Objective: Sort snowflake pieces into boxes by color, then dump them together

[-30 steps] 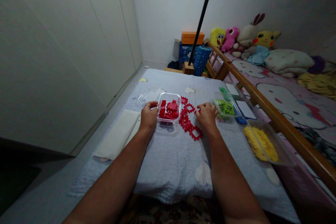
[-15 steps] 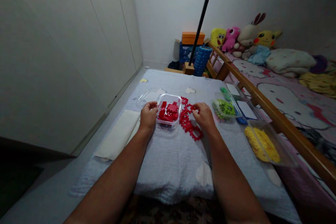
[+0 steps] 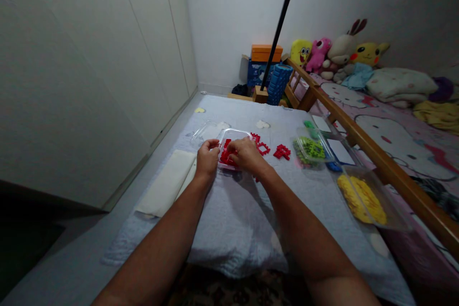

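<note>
A clear plastic container holding red interlocking toy pieces stands on the cloth in front of me. My left hand is at its left rim, thumb and fingers closed on the edge. Over the container is my right hand, its fingers bent down and drawn together among the red pieces. Whatever its fingertips hold is hidden. Loose red pieces lie just right of the container, partly covered by the right hand. A small red cluster lies farther right.
A clear lid lies behind my left hand, and a folded cream cloth to the left. On the right are containers of green pieces and yellow pieces. A wooden bed rail runs along that side.
My right hand has moved left from the loose red pieces to inside the container. The red cluster at the right now shows apart from the others. My left hand stays at the rim.
</note>
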The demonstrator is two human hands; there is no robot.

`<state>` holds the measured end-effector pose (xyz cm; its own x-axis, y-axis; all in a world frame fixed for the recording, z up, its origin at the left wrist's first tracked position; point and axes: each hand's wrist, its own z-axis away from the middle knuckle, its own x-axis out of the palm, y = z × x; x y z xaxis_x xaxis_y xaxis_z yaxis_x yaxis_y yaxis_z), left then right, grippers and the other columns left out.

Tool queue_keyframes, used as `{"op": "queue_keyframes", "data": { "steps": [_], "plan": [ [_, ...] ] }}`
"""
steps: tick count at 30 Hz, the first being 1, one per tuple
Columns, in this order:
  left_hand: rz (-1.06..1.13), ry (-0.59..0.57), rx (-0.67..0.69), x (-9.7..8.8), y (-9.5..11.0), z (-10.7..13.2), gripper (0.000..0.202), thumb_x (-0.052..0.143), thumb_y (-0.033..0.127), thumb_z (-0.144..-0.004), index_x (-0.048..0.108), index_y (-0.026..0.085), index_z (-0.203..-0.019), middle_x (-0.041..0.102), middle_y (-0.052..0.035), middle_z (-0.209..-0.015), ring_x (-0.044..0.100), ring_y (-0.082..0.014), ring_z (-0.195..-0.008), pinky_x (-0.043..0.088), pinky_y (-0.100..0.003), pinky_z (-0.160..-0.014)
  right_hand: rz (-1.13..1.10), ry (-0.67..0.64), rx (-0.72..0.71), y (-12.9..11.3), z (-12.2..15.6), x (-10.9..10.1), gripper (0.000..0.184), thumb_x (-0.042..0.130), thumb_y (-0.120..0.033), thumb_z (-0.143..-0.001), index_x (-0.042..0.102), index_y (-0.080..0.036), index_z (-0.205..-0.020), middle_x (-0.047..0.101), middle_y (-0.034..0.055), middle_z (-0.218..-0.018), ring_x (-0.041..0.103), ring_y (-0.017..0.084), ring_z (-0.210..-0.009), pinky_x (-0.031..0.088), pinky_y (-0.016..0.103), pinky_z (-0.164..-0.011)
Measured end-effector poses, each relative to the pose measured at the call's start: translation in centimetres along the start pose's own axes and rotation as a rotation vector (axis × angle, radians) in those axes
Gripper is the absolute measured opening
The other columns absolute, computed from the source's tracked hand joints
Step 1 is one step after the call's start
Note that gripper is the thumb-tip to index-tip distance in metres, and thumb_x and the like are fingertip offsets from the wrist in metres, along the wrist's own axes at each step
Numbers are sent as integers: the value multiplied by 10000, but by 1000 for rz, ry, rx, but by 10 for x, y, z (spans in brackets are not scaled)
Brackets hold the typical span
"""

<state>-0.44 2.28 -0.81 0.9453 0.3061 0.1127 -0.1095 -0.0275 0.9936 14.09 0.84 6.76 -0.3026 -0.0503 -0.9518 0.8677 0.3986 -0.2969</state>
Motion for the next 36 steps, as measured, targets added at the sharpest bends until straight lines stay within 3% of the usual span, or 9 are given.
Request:
{"op": "queue_keyframes", "data": {
  "steps": [4,8,16,19,22,25,28,30,36],
  "plan": [
    [-9,1,13,-1,1,0,317,581,164,-614,682,176,-915,712,-31,-876,652,-184,-824,515,-316,-812,-9,-25,-8,-11,-2,5,147,649,-227,-938,783,-227,-998,791,67,-998,636,262,-1019,391,403,-954],
    [-13,2,7,0,1,0,322,577,169,-622,683,181,-926,709,-30,-884,643,-184,-819,508,-312,-794,-69,38,0,-4,1,4,200,605,-195,-960,783,-219,-1049,795,68,-1011,654,245,-994,411,392,-954],
    [-39,28,-2,2,3,3,311,573,169,-639,688,180,-927,714,-42,-906,642,-191,-844,504,-324,-820,-252,229,106,63,31,-14,148,628,-147,-918,757,-201,-965,789,60,-994,681,206,-941,459,326,-880],
    [-61,36,9,2,3,3,312,571,171,-643,692,180,-931,710,-44,-913,639,-191,-849,502,-324,-826,-251,192,182,84,48,-12,142,613,-128,-904,736,-195,-924,771,55,-940,668,190,-865,458,298,-808],
    [-83,38,16,2,3,3,332,568,172,-640,691,179,-948,703,-44,-938,632,-184,-851,499,-323,-842,-210,72,182,92,61,-3,133,609,-103,-868,702,-189,-829,726,46,-870,638,178,-809,449,284,-767],
    [-81,39,14,2,3,3,338,565,177,-635,687,178,-951,695,-40,-937,625,-178,-841,499,-320,-839,-184,30,146,90,67,10,97,679,-156,-838,708,-170,-929,698,75,-985,631,201,-905,472,300,-829],
    [-52,36,6,1,3,3,338,569,180,-624,682,177,-942,688,-35,-919,620,-173,-825,499,-317,-829,-129,122,132,83,67,23,436,754,-256,-817,668,-138,-1228,637,146,-1236,579,265,-1152,450,377,-1017],
    [-41,37,4,1,2,2,337,573,179,-616,682,178,-935,686,-32,-906,619,-171,-819,499,-315,-826,-89,150,119,80,65,30,554,751,-296,-829,620,-148,-1347,578,168,-1354,516,293,-1262,400,423,-1100],
    [-32,53,-1,1,1,0,320,586,182,-610,683,184,-915,691,-35,-898,619,-173,-825,501,-303,-803,-32,135,122,82,63,30,376,659,-209,-843,698,-197,-1217,566,135,-1366,494,287,-1263,377,421,-1100]
  ]
}}
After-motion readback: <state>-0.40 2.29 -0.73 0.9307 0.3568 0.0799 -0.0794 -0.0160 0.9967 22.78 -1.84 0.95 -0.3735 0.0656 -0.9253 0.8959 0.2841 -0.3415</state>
